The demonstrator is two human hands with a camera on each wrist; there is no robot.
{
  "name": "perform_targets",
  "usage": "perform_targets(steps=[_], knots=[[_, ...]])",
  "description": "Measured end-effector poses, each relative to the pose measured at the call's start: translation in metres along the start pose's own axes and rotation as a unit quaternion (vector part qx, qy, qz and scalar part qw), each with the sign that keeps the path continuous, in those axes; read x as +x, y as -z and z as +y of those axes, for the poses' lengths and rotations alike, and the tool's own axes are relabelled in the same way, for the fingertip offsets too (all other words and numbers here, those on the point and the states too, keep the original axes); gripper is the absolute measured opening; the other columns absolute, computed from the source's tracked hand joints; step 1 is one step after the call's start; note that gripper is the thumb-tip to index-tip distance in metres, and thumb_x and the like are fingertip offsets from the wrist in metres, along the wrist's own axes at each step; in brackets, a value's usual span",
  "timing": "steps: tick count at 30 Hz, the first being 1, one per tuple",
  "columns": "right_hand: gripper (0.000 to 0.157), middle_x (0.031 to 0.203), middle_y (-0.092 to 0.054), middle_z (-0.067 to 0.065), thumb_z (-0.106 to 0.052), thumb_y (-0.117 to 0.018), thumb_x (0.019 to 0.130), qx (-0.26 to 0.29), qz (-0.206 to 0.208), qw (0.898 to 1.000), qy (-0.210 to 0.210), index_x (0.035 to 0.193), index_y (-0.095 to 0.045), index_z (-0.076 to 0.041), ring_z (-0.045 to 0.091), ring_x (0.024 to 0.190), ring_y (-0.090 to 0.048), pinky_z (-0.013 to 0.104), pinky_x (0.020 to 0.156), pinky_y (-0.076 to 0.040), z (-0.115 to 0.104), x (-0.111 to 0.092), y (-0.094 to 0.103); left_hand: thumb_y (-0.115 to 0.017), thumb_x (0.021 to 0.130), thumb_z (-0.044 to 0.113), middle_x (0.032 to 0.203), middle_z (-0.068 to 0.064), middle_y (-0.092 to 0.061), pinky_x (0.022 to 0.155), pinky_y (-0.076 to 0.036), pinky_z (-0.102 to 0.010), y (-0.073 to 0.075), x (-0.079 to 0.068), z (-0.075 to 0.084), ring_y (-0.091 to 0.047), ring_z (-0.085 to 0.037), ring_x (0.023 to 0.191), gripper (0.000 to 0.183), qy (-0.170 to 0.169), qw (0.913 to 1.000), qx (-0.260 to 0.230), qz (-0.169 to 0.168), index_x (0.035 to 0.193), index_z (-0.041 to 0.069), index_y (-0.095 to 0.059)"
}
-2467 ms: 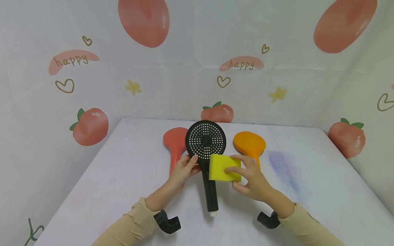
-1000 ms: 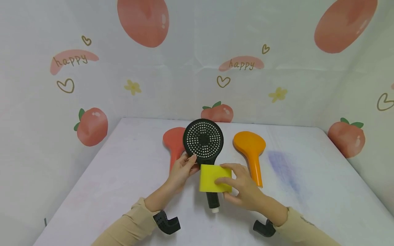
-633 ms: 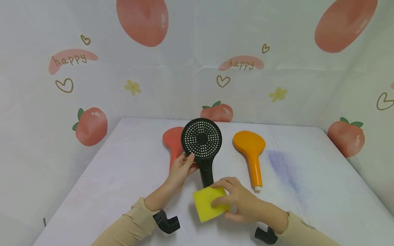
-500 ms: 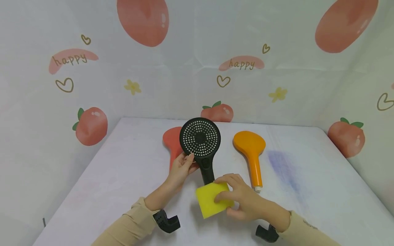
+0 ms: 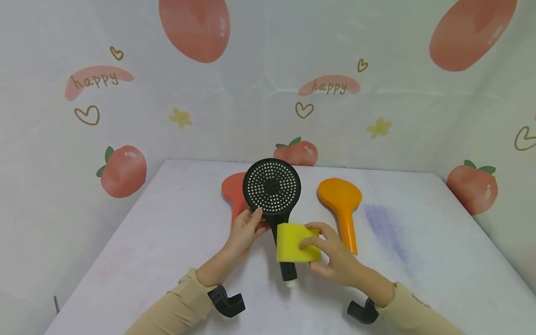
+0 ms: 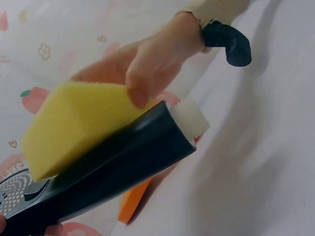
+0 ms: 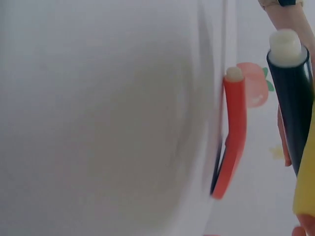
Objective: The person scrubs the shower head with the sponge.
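A black shower head (image 5: 272, 185) with pale nozzle dots is held over the middle of the table, face toward the head camera. My left hand (image 5: 244, 235) grips it where the head meets the handle, thumb in front. A yellow sponge (image 5: 293, 243) lies against the handle, pinched between the thumb and fingers of my right hand (image 5: 335, 253). In the left wrist view the sponge (image 6: 83, 123) runs along the black handle (image 6: 128, 157), which ends in a white threaded tip (image 6: 190, 119). The sponge hides the handle's middle in the head view.
Behind the left hand a red shower head (image 5: 235, 190) lies on the white table (image 5: 167, 223), partly covered. An orange shower head (image 5: 342, 204) lies to the right, its handle end behind the right hand. A fruit-print cloth (image 5: 234, 102) hangs behind the table. Both wrists carry black camera mounts.
The sponge went down the handle to its lower end, then back up to mid-handle with my right hand. The shower head shifted slightly left; the left hand keeps its hold.
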State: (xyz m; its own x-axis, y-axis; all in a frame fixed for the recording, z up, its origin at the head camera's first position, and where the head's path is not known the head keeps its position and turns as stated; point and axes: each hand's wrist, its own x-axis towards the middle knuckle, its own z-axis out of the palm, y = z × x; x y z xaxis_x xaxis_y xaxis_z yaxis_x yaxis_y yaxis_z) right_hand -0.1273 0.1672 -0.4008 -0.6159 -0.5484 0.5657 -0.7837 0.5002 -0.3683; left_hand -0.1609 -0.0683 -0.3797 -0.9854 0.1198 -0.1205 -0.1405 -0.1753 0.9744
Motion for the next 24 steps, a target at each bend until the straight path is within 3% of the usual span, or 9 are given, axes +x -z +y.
perform_targets(steps=[6,10,18,24], knots=[[0.049,0.124,-0.046,0.008,-0.005,-0.070,0.058,0.018,-0.055,0.996,0.061,0.099,-0.056,-0.026,0.019,0.112,-0.043,0.036,0.091,-0.044,-0.005,-0.012,-0.003,-0.037,0.102,0.017,0.102,-0.004,-0.062,0.092,-0.052,-0.035,0.000,0.003,-0.001,-0.063,-0.006,0.083,0.036,0.003,0.9993,-0.018,0.032,0.129,-0.005,-0.041],[0.048,0.125,-0.046,0.007,-0.006,-0.070,0.056,0.024,-0.067,0.994,0.086,0.098,-0.056,-0.026,0.018,0.112,-0.042,0.036,0.089,-0.043,-0.007,-0.015,-0.005,-0.036,0.102,0.016,0.099,-0.003,-0.062,0.088,-0.054,-0.032,-0.001,0.002,-0.001,-0.063,-0.005,0.081,0.033,0.014,0.9985,-0.025,0.047,0.126,-0.005,-0.041],[0.045,0.125,-0.046,0.010,-0.002,-0.067,0.060,0.038,-0.010,0.998,0.040,0.098,-0.055,-0.021,0.021,0.113,-0.044,0.037,0.091,-0.044,-0.005,0.000,0.000,-0.038,0.101,0.019,0.096,0.000,-0.061,0.083,-0.056,-0.027,-0.002,0.001,0.003,-0.062,-0.005,0.080,0.038,0.038,0.9965,-0.060,0.044,0.131,-0.004,-0.038],[0.043,0.124,-0.045,0.015,0.007,-0.065,0.061,0.055,0.083,0.995,-0.002,0.097,-0.055,-0.015,0.023,0.112,-0.043,0.030,0.091,-0.046,0.000,0.015,0.000,-0.034,0.102,0.017,0.092,0.004,-0.061,0.075,-0.055,-0.019,-0.004,-0.002,0.002,-0.061,-0.005,0.080,0.036,0.056,0.9945,-0.088,-0.005,0.130,-0.005,-0.038]])
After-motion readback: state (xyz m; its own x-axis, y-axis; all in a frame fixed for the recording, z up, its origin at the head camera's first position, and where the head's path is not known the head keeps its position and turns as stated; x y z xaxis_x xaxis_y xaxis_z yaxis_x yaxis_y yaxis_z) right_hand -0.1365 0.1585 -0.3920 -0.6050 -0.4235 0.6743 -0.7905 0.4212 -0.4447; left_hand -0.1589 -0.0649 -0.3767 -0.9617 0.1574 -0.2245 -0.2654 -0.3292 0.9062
